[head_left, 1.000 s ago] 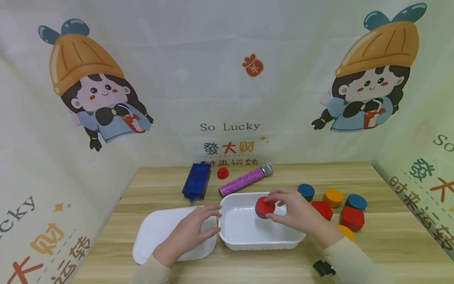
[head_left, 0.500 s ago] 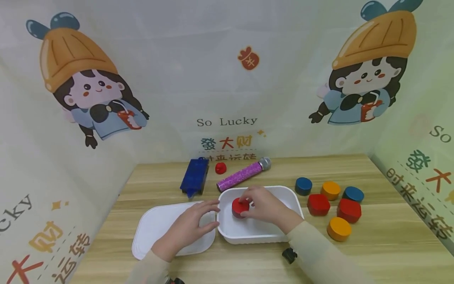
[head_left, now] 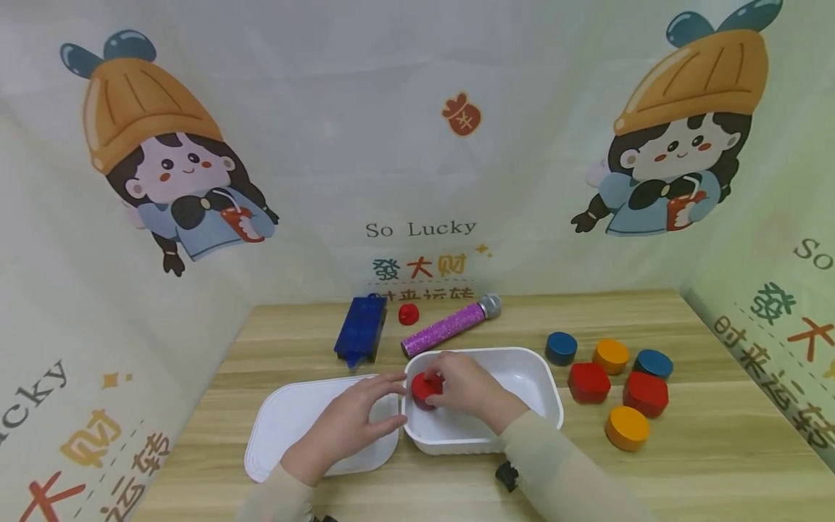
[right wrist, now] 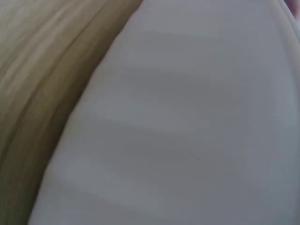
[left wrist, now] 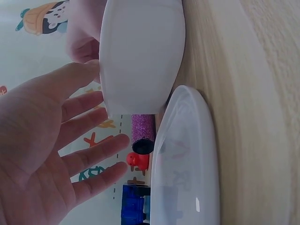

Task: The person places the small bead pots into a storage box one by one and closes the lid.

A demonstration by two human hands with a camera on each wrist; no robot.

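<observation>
My right hand (head_left: 471, 388) reaches into the white plastic box (head_left: 538, 377) and holds a round red block (head_left: 424, 391) near the box's left end. The fingers are partly over the block, and its underside is hidden. My left hand (head_left: 359, 417) has its fingers spread, with the fingertips at the box's left rim, above the white lid (head_left: 280, 428). In the left wrist view, the thumb and fingers of the left hand (left wrist: 51, 136) lie extended beside the box wall (left wrist: 140, 56). Only the box's ribbed outer side (right wrist: 178, 122) fills the right wrist view.
Right of the box lie blue round blocks (head_left: 562, 349), yellow round blocks (head_left: 628, 428) and red blocks (head_left: 589, 383). Behind it are a purple glittery microphone (head_left: 450, 326), a small red toy (head_left: 409, 314) and a dark blue toy (head_left: 362, 330). A printed cloth (head_left: 326, 159) hangs behind the table.
My right hand has carried the red block leftward and down, from the middle of the box to its left end. The left hand stays by the rim.
</observation>
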